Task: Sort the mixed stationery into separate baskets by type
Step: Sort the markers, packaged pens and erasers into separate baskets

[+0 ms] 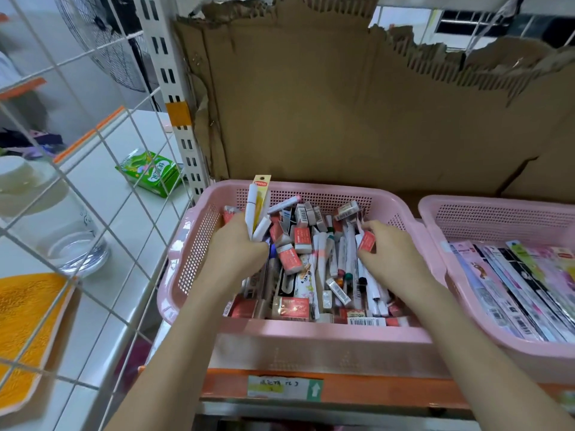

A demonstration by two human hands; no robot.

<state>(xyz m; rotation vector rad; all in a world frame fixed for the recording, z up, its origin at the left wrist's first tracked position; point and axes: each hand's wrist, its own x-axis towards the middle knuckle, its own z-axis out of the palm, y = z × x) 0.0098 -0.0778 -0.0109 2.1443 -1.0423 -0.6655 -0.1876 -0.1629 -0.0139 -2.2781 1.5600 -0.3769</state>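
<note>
eraser [366,241]: red-sleeved, pinched by right hand [387,253] just above the mixed pile.
left hand [238,244]: clenched round a pen bundle [257,209], upright over the pink basket [311,331].
risk: bundle sticks out loosely, could slip back into the pile.
neighbour basket [466,203]: holds flat packs; eraser there would be a mis-sort.

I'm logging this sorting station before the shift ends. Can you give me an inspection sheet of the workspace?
Surface: orange shelf edge carrying both baskets.
Job's things: pink basket full of mixed erasers and pens; second pink basket at right holds flat packets.
Clutter: green pack, glass jar on the tiled counter.
Grippers: left hand grips a bundle of pens; right hand pinches an eraser.
Cables: nothing seen.
Surroundings: torn cardboard behind, wire grid and fan at left.
</note>
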